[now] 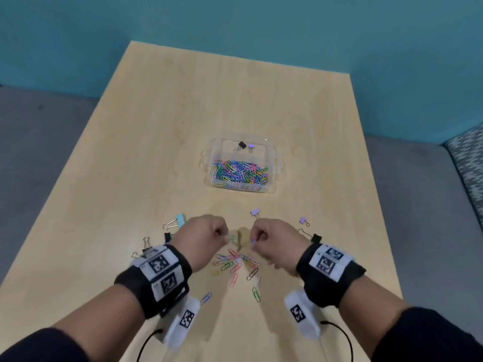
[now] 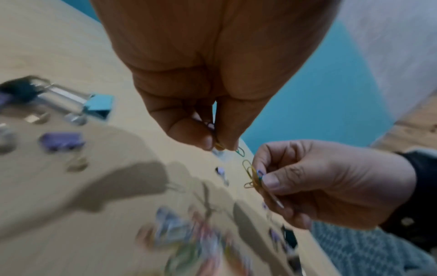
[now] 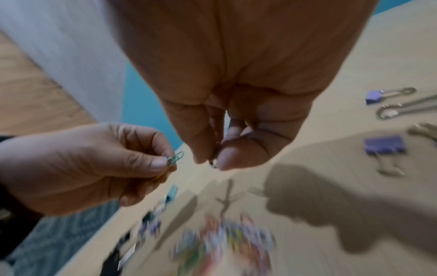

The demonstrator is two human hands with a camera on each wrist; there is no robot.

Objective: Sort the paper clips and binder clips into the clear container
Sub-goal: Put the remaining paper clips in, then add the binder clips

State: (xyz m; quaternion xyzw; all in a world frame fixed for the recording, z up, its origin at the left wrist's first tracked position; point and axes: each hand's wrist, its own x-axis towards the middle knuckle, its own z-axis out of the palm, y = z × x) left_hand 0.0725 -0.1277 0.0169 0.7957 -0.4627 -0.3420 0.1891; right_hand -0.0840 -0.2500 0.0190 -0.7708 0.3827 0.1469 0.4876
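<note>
Inside the clear container point(image 1: 270, 152) lie paper clips point(image 1: 240, 171); each hand pinches loose clips point(image 2: 250, 173).

One container point(image 1: 271, 155) is seen on one table point(image 1: 156, 126). Two binder clips are counted inside it, one black point(image 1: 241, 145) and one purple point(image 1: 251, 146), beside a heap of paper clips point(image 1: 239, 172) too dense to be counted. Six binder clips are made out loose on the table: one blue point(image 1: 179, 220), two purple point(image 1: 255, 212) point(image 1: 302, 220), three black point(image 1: 315, 237) point(image 1: 167, 236) point(image 1: 147, 250). Roughly fifteen loose paper clips point(image 1: 236, 263) are scattered near two hands, left point(image 1: 202, 235) and right point(image 1: 277, 237); an exact count is prevented by overlap.
</note>
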